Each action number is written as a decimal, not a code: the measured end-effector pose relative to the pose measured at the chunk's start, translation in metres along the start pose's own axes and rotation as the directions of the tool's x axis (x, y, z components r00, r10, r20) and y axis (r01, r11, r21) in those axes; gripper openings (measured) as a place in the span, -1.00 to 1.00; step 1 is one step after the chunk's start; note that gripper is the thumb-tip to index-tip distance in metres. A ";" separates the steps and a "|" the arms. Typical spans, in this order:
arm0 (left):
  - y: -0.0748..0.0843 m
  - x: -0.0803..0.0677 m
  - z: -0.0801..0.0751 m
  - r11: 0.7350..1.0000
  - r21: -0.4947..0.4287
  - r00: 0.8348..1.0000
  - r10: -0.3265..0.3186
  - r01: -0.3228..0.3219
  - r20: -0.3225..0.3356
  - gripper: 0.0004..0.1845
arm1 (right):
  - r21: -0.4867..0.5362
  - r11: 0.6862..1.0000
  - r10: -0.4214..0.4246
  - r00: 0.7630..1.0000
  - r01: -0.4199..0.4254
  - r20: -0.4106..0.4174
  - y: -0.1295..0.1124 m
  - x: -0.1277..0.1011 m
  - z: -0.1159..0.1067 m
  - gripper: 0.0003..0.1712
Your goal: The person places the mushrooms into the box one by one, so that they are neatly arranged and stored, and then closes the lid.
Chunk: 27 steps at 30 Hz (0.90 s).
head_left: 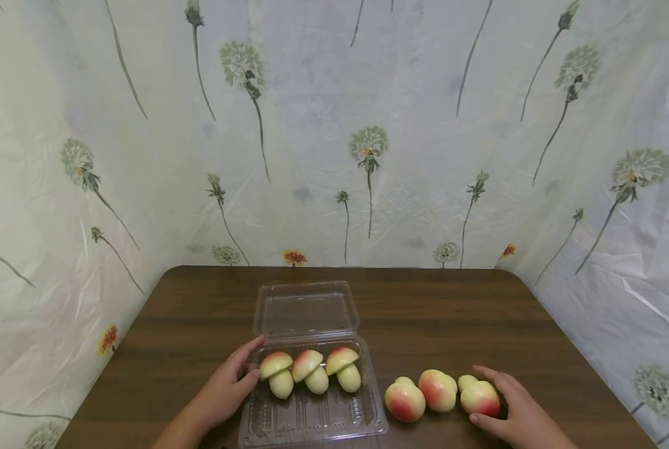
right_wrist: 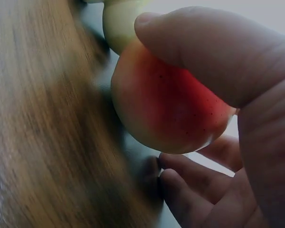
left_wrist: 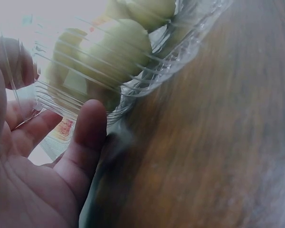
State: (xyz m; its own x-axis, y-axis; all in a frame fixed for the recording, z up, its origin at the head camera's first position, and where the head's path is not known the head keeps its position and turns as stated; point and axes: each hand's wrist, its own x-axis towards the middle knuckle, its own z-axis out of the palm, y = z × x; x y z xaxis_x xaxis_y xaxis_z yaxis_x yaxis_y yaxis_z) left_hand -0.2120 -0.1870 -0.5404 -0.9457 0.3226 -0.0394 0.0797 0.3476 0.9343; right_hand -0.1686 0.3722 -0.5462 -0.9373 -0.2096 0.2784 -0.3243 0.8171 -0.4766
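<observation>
The person is partway through filling a clear plastic clamshell box: three mushroom-shaped peach buns already stand in a row along its far end, and three more lie on the bench just to the right of it. The right hand has its grip closed around the rightmost loose bun, thumb on the near side and fingers curled over the far side, the bun resting on the wood. The left hand steadies the box, with straight, relaxed fingers laid against its left wall and nothing pinched.

By the look of it, the next move calls for lifting that bun, carrying it left over the two neighbouring buns, and setting it in the bare ribbed front half of the tray.

The buns look smooth and matte, pale yellow-green blushing to red, rounded caps on stubby stems. The box is thin, glossy and ridged, its hinged lid lying flat behind. The bench is dark wood grain.
</observation>
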 end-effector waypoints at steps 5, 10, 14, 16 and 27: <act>0.000 0.001 -0.001 1.000 0.006 1.000 0.003 -0.003 0.004 -0.32 | -0.010 1.000 -0.019 1.000 0.019 -0.017 0.001 0.000 0.002 -0.17; 0.000 0.000 0.000 1.000 0.016 1.000 0.002 -0.002 -0.007 -0.33 | 0.007 1.000 0.017 1.000 -0.017 0.026 0.000 0.001 0.001 -0.18; 0.000 0.000 0.000 1.000 0.014 1.000 0.000 0.000 -0.008 -0.33 | 0.008 0.998 0.057 0.997 -0.057 0.056 -0.003 0.001 0.000 -0.19; 0.001 0.000 0.000 1.000 0.012 1.000 0.000 0.001 -0.007 -0.33 | 0.008 0.997 0.072 0.995 -0.073 0.065 -0.004 0.001 -0.001 -0.19; 0.001 0.000 0.001 1.000 0.002 1.000 -0.004 0.004 -0.004 -0.32 | 0.012 0.990 0.140 0.990 -0.140 0.027 -0.012 0.001 -0.007 -0.15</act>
State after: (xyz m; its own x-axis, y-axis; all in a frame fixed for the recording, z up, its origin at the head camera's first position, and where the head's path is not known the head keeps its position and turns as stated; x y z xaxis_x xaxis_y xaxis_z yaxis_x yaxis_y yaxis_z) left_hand -0.2114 -0.1860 -0.5392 -0.9473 0.3175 -0.0415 0.0766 0.3506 0.9334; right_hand -0.1647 0.3658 -0.5340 -0.9765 -0.1077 0.1867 -0.1913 0.8320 -0.5208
